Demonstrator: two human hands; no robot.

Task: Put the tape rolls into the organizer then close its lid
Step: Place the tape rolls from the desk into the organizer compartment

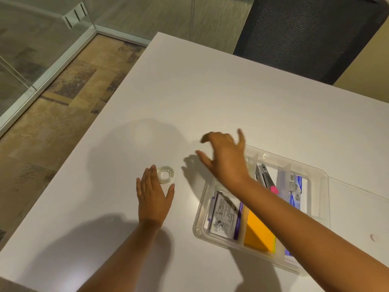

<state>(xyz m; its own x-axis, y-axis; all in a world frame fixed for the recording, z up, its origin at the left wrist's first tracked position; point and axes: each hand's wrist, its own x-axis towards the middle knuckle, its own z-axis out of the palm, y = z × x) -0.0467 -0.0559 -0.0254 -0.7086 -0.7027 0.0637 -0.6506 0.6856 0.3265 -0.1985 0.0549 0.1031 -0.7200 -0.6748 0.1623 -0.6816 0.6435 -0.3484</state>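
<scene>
White and matte, the table (pixel 221 98) fills most of the view, with patterned carpet and a glass wall at its far left and a dark mesh chair (pixel 305 36) behind it. One tape roll (pixel 166 174) lies flat on the table, not yet in the organizer (pixel 325 180); I see no other roll outside, and I cannot tell if any roll is already inside, because the right forearm covers part of the tray. So the task seems to me in its early or middle part: this roll must go in, and the lid is not yet closed. A faint clear edge on the table right of the tray may be the lid, but I am not sure. The left hand (pixel 154 194) is flat and open, holding nothing; the roll is just at its fingertips, touching or almost touching. The right hand (pixel 225 157) hangs above the table with spread, curled fingers, empty, a little blurred; the roll is well to its left and lower, and the organizer is directly under its wrist. The roll is a small ring of clear glossy tape with a pale core. The organizer is a clear, hard plastic tray with rounded corners and thin dividers. Inside are a printed packet (pixel 224 216), a yellow pad (pixel 259 234) and a metal stapler (pixel 262 173).
</scene>
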